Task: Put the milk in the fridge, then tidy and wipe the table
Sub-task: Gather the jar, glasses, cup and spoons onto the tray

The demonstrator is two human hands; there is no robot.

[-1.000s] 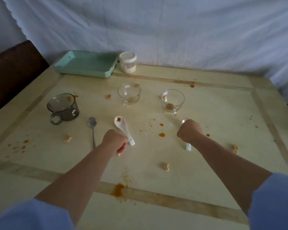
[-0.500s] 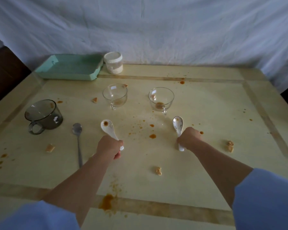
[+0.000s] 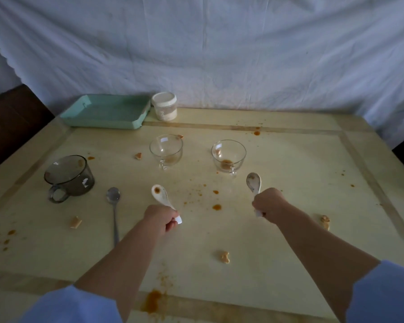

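Observation:
My left hand (image 3: 160, 219) grips the handle of a white ceramic spoon (image 3: 160, 195) with an orange stain in its bowl. My right hand (image 3: 267, 203) grips a second white ceramic spoon (image 3: 254, 183), its bowl pointing towards the far side. Both spoons are over the middle of the stained yellow table (image 3: 289, 173). Two clear glass cups (image 3: 166, 150) (image 3: 228, 155) with brown dregs stand just beyond the spoons. A dark glass mug (image 3: 69, 177) stands at the left, with a metal spoon (image 3: 114, 208) lying beside it. No milk is in view.
A mint green tray (image 3: 105, 113) and a white lidded jar (image 3: 165, 109) sit at the back edge. Orange sauce spots (image 3: 217, 207) and several crumbs (image 3: 224, 256) are scattered over the table; a larger smear (image 3: 152, 300) lies near the front. A white cloth hangs behind.
Both hands have taken up their spoons and raised the bowls. The right spoon, mostly hidden under the hand a second ago, now shows in full. The camera has shifted slightly.

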